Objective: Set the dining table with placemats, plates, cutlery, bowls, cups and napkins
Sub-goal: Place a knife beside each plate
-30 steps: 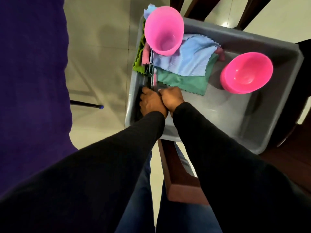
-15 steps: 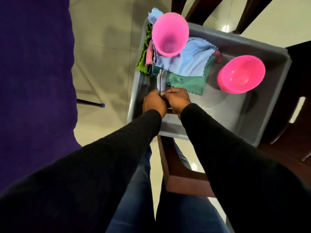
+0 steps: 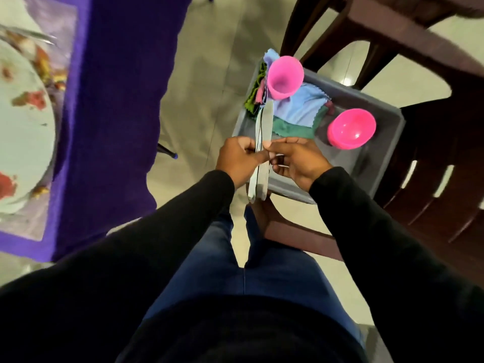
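Grey bin [image 3: 377,163], both hands [image 3: 239,159] [image 3: 298,159] gripping cutlery [image 3: 263,142]

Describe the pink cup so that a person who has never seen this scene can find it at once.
Find the grey tub that rests on the dark brown chair, to the right of the purple table. At its far left corner, on a pile of folded cloths, stands the pink cup. It is taller and narrower than the pink bowl, which sits lower down by the tub's right wall.
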`<state>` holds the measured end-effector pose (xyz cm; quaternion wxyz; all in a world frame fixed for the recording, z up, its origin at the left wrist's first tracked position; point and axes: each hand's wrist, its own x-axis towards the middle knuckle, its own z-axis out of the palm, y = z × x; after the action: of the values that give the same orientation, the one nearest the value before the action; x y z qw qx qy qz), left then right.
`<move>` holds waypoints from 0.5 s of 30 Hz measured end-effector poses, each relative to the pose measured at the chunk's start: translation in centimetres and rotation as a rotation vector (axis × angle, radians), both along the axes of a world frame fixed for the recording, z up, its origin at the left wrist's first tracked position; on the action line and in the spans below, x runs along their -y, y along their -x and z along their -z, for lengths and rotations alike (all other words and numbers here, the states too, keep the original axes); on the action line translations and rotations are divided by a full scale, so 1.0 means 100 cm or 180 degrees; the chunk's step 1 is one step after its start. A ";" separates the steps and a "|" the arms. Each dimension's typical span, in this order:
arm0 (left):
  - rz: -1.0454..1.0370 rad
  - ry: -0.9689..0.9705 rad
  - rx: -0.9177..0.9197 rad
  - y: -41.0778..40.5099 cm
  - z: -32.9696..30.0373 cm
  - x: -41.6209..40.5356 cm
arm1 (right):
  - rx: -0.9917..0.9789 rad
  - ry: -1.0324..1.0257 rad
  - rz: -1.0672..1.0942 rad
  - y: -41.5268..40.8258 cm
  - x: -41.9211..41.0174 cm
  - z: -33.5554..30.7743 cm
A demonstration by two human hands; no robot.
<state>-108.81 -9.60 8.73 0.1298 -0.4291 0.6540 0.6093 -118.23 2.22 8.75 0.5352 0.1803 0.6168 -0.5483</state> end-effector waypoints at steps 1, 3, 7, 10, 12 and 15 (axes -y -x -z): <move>-0.0080 -0.0061 -0.0091 -0.008 -0.018 0.003 | -0.0013 0.0095 -0.0054 -0.006 0.003 -0.014; -0.0256 -0.0198 -0.0258 -0.025 -0.046 0.008 | -0.0026 0.0248 -0.0150 -0.019 0.011 -0.038; -0.0606 -0.0292 -0.0406 -0.065 -0.093 0.021 | -0.0045 0.0424 -0.0218 -0.047 0.036 -0.077; -0.1072 -0.0486 -0.0525 -0.093 -0.117 0.034 | -0.0187 0.0529 -0.0427 -0.067 0.056 -0.102; -0.1422 -0.0698 -0.0614 -0.113 -0.126 0.044 | -0.0296 0.0585 -0.0574 -0.080 0.070 -0.113; -0.1743 -0.0860 -0.0701 -0.137 -0.132 0.061 | -0.0486 0.0612 -0.0706 -0.097 0.091 -0.125</move>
<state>-95.07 -15.72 21.96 -0.0547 -0.4995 0.4375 0.7457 -108.56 -6.93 21.29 0.5587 0.0169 0.6165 -0.5545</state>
